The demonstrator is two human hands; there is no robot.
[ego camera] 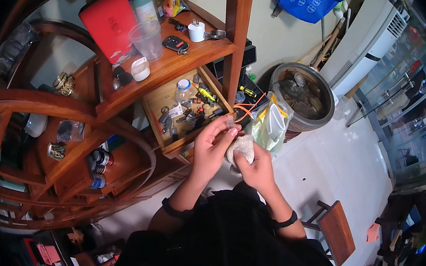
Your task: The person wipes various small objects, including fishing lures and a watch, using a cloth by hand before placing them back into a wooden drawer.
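My left hand (216, 142) pinches a small clear plastic piece (230, 122) between thumb and fingers, just past the front corner of an open wooden drawer (166, 149). Right beside it, my right hand (256, 163) holds a crumpled beige cloth (242, 149). Inside the drawer lie a clear jar with a blue-rimmed lid (184, 85), a yellow marker-like tool (206, 93), keys and fobs (166, 120) and other small items. On the shelf above it stand a clear plastic cup (147, 40), a car key fob (176, 43) and a white plug adapter (196, 31).
A translucent plastic bag (272, 127) hangs or stands right of my hands, near a large round pot (301, 97). Curved wooden shelving (74, 109) fills the left. A wooden stool (335, 233) stands on the tiled floor at lower right.
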